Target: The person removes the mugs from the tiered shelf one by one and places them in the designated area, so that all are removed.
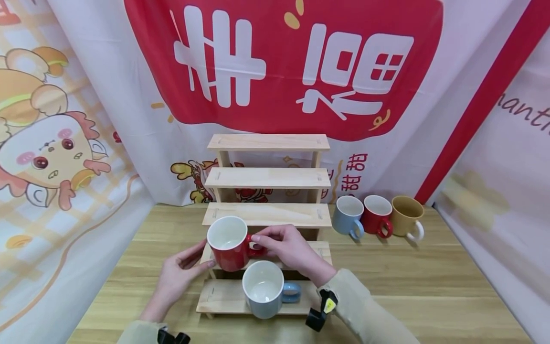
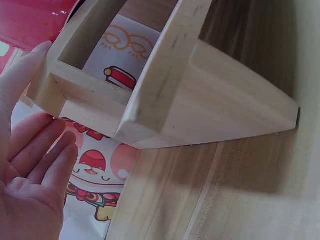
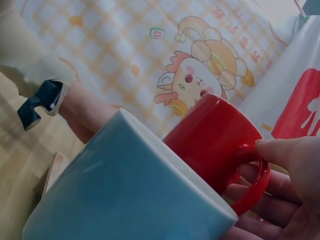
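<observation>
A red mug (image 1: 232,255) with a white inside stands at the left end of the second step from the bottom of a wooden stepped rack (image 1: 266,215). My right hand (image 1: 290,248) pinches its handle, thumb on top and fingers behind, as the right wrist view shows of the red mug (image 3: 215,145). On the mug's left side my left hand (image 1: 178,274) has its fingers extended, thumb tip close to the mug and the rack's end. A light blue mug (image 1: 263,291) stands on the lowest step in front, its handle pointing right.
Right of the rack, on the wooden table (image 1: 429,282), stand a light blue mug (image 1: 347,215), a second red mug (image 1: 375,216) and a tan mug (image 1: 406,216) with a white handle. Printed cloth (image 1: 382,157) hangs behind and at both sides. The upper three steps hold nothing.
</observation>
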Motion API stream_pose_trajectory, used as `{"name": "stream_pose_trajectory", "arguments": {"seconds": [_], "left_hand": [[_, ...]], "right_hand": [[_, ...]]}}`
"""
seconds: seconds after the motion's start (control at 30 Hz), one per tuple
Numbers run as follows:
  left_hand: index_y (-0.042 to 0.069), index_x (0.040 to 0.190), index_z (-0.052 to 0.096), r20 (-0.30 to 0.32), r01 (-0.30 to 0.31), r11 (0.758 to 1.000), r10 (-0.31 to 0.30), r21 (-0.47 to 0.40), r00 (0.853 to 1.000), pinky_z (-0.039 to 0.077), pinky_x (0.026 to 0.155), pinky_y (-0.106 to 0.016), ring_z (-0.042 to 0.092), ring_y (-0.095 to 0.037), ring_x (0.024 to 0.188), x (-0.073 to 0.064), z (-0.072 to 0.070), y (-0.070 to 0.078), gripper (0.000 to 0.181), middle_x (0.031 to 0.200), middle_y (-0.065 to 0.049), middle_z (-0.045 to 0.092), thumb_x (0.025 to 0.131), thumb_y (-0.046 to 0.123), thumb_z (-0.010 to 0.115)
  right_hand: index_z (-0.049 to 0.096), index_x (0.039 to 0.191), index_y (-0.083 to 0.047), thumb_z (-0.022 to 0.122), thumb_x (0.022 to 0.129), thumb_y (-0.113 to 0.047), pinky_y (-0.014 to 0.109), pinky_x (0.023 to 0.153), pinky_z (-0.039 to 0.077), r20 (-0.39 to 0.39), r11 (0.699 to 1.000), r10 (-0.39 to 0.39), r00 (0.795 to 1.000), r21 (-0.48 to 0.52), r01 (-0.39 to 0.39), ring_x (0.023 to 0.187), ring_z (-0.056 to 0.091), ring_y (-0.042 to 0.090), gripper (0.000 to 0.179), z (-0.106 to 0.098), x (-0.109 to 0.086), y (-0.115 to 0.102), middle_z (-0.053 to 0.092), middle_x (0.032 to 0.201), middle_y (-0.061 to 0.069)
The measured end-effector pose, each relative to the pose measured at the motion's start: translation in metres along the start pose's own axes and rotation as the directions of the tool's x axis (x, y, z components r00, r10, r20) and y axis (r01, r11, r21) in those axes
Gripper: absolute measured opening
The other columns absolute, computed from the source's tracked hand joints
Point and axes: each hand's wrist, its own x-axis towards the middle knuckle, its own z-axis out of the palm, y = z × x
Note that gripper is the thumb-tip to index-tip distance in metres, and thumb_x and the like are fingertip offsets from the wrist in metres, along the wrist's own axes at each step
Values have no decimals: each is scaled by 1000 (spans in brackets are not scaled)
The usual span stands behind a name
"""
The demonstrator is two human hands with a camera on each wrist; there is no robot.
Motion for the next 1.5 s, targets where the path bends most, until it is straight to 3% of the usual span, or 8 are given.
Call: {"name": "stream_pose_trajectory", "arguments": {"seconds": [0.5,0.83,1.1,1.23,1.5], "left_hand": [[2,139,61,-20,19,999,-19,-26,1000,48,97,-19,57,-24,126,-3,3,2,71,140,-12,59,78,25,91],[2,139,60,-14,34,999,-35,-33,999,48,98,-19,55,-31,129,-2,4,2,72,142,-13,58,78,24,91],[0,140,58,-4,42,998,-42,-53,999,48,98,-20,55,-28,129,-2,3,4,72,143,-16,56,78,20,91],[1,139,59,-3,40,998,-40,-51,999,48,98,-21,56,-24,128,-2,3,3,72,143,-14,56,78,21,91],[2,140,59,1,40,999,-40,-29,999,48,98,-20,57,-20,127,-1,2,1,73,144,-12,56,77,24,91]], "right_hand": [[75,108,-6,69,100,-26,35,86,61,-5,1000,-22,1000,10,22,100,71,24,22,-3,-3,9,74,106,11],[75,108,-5,68,101,-26,36,86,61,-16,998,-56,998,15,56,99,70,25,23,-6,-5,13,74,104,11],[75,109,-4,69,100,-28,35,86,61,-38,997,-80,996,-3,80,99,69,23,26,-8,-11,2,74,105,10],[74,109,-3,68,101,-25,35,86,61,-47,991,-135,990,-12,134,99,70,23,24,-11,-14,-4,75,105,11],[71,112,4,66,102,-18,38,89,60,-59,983,-168,984,70,172,101,70,28,25,-21,-22,-18,72,109,15]]}}
